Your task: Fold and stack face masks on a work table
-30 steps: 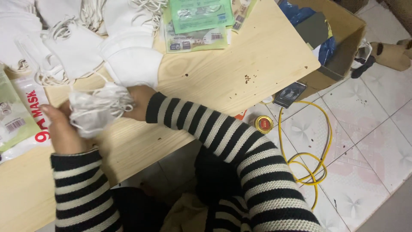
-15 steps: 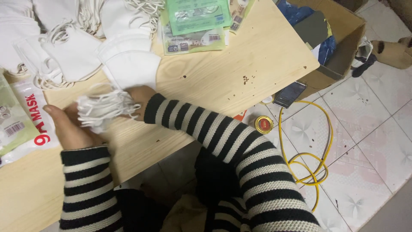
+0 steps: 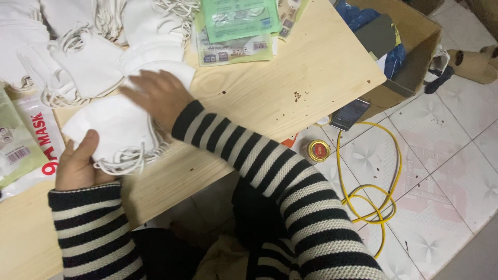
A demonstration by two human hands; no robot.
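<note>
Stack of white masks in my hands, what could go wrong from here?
The stack of white masks rests near the table's front edge, held only at its left by the left hand; with the right hand blurred above it, masks could slide off. Their loose ear loops hang tangled and may snag fingers or drag neighbouring masks. On the floor, the yellow cable loops beside the legs, a possible trip hazard.

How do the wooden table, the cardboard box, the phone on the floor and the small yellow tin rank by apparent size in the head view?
1. Wooden table
2. Cardboard box, partly cut off by the frame
3. Phone
4. Small yellow tin, only slightly smaller than the phone
</note>
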